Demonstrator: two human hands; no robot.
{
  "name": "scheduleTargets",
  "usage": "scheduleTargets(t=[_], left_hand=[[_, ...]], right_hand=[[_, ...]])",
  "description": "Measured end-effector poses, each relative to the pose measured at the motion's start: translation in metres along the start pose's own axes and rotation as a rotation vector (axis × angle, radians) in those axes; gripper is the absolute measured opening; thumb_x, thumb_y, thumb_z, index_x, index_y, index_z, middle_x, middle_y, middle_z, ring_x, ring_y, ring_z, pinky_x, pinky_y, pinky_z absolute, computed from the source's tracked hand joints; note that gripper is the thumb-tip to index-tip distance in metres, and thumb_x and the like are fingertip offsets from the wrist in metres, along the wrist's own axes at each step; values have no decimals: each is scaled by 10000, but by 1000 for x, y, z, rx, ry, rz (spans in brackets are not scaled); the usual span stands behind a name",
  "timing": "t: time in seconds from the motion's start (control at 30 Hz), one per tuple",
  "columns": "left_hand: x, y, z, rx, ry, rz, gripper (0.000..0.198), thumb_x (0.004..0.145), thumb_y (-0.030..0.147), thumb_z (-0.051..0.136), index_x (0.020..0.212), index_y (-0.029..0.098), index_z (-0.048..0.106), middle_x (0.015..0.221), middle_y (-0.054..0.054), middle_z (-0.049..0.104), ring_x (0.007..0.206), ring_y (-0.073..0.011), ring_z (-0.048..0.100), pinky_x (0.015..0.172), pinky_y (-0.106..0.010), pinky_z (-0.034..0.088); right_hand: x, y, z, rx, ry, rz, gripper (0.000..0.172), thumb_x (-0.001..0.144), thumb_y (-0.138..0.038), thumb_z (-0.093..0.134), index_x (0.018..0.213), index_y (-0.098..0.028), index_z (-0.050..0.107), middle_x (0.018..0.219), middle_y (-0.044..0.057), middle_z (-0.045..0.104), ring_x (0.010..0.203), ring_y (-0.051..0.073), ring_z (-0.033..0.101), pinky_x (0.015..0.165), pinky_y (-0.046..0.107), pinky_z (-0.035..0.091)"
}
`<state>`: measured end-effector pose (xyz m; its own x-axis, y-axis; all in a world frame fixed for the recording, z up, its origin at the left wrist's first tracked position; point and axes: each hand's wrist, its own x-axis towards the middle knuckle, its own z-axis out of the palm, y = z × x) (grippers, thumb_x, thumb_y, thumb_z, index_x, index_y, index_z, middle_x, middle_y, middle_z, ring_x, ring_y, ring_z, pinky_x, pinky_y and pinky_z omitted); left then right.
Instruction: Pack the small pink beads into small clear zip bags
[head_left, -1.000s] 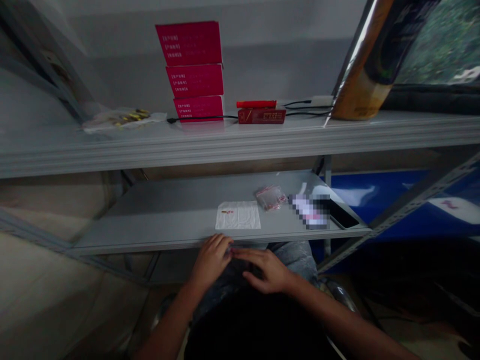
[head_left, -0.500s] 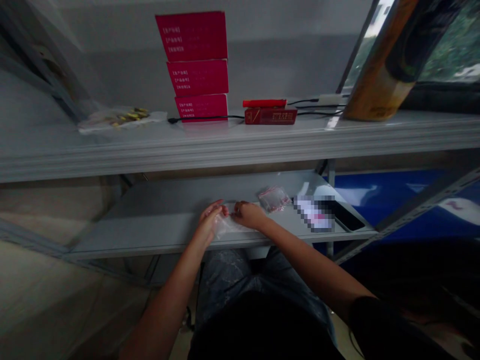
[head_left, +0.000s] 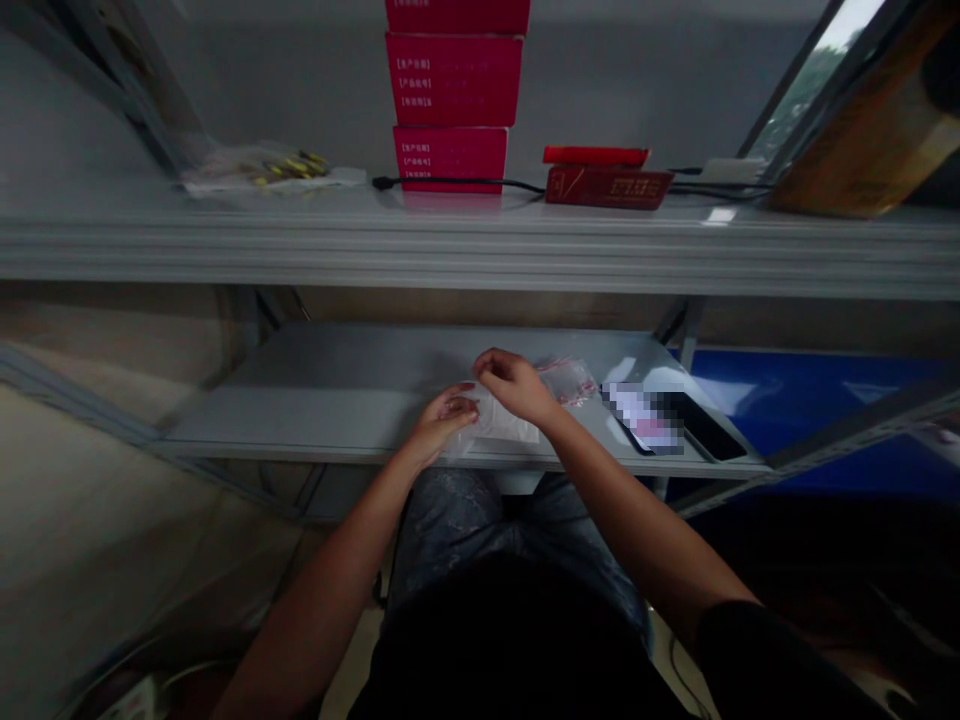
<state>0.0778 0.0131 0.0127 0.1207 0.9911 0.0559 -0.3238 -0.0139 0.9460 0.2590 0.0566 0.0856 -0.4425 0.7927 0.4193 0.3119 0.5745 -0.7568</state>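
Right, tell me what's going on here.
A person is seated at a grey metal shelf unit, with both bare hands over the lower shelf. The left hand is at a clear plastic film lying by a white paper sheet, and the right hand hovers above the sheet, fingers curled. A small red-printed plastic bag lies just beyond, near a black phone. Red boxes stand stacked on the shelf above.

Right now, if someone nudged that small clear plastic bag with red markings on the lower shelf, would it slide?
Probably yes: the bag looks light and floppy, lying crinkled beside the right hand. The smooth grey metal shelf looks glossy, so it likely slips easily.
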Motion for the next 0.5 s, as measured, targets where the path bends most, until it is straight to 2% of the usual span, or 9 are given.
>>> scheduleTargets(t=[0.1,0.13,0.23,0.27,0.4,0.5], left_hand=[[-1,0,-1,-24,-12,5,598,641,269,918,1185,176,687,921,-47,744,877,-200,708,872,-333,519],[-2,1,-1,-38,-21,1,604,662,278,909,1212,174,682,959,-66,759,906,-212,716,893,-344,519],[-3,5,-4,-84,-42,-20,619,723,307,878,1288,167,667,1054,-114,779,960,-228,724,908,-349,517],[-3,6,-6,-101,-40,-30,617,726,309,876,1290,165,670,1058,-118,781,952,-224,723,890,-340,519],[0,6,-10,-145,-25,-47,552,710,319,884,1203,164,691,892,-57,756,798,-170,688,756,-276,502],[0,6,-12,-111,-33,-32,555,711,334,881,1198,172,670,781,-13,703,717,-148,647,705,-260,479]], right_hand=[[2,-6,-3,-40,-177,-28,208,907,-237,554,945,-161,744,848,29,742,759,156,659,734,250,491],[3,-2,-4,-63,-170,-28,216,916,-231,548,942,-160,750,867,35,751,778,158,668,749,253,494],[7,20,-6,-178,-39,23,232,936,-192,533,971,-144,757,955,73,771,857,175,688,799,266,499],[7,29,-5,-238,-48,51,221,932,-176,550,987,-135,760,967,85,775,867,181,691,807,269,497],[4,53,5,-429,-288,111,208,916,-161,642,1070,-115,774,1004,111,784,872,192,695,810,264,483],[1,59,13,-471,-364,131,206,925,-184,661,1087,-140,781,1018,100,787,875,189,698,789,249,475]])
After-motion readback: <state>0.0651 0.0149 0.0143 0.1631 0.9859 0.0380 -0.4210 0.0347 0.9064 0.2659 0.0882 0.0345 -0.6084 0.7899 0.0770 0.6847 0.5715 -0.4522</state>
